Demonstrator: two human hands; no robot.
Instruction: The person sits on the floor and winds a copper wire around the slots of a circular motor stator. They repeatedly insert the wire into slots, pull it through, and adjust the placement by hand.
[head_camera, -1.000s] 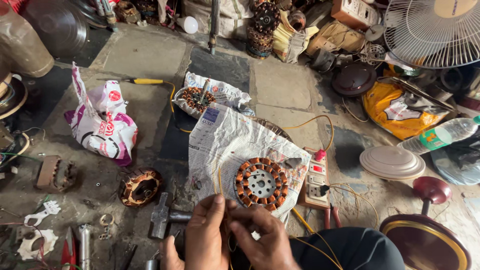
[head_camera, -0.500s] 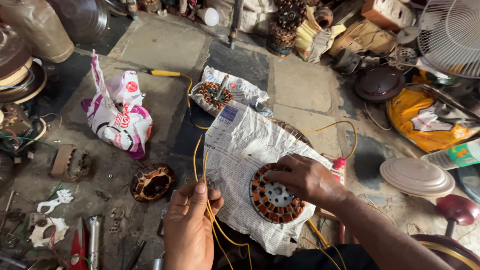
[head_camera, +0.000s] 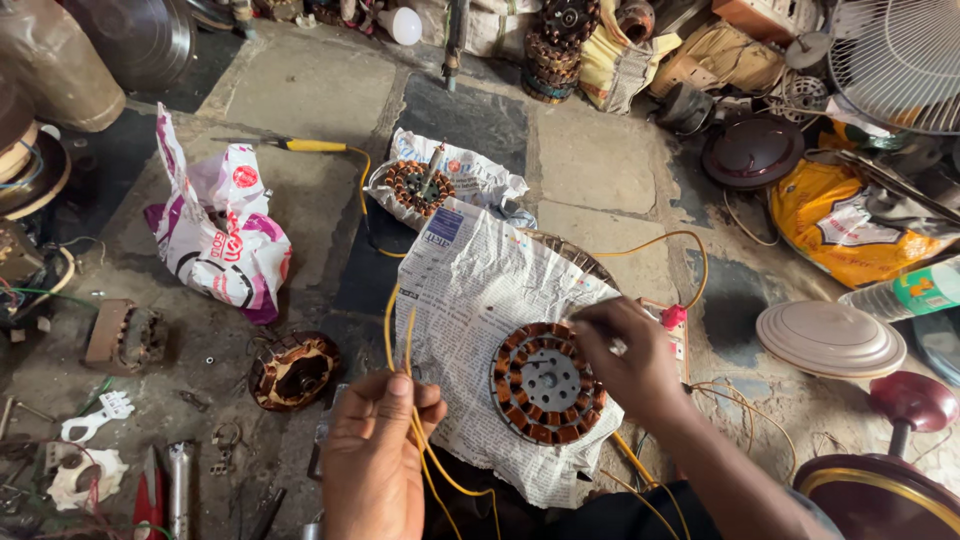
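Clutter rings the floor (head_camera: 610, 160) on every side, leaving one bare patch of stone past the newspaper (head_camera: 480, 300). That sheet lies in the middle, its near edge at the person's lap. The left hand (head_camera: 375, 450) is closed, pinching yellow wires (head_camera: 400, 340) that stand up from the fingers and trail down toward the lap. The right hand (head_camera: 625, 355) is curled, fingertips pinched on something too fine to make out, over the far right rim of the stator (head_camera: 545, 385). The stator, ringed with copper coils, sits flat on the newspaper's near right part. Behind it, a second stator (head_camera: 418, 185) rests in crumpled paper. The pink bag (head_camera: 220, 235) stands left, mouth open, contents hidden. A rotor (head_camera: 293, 370) lies just left of the newspaper.
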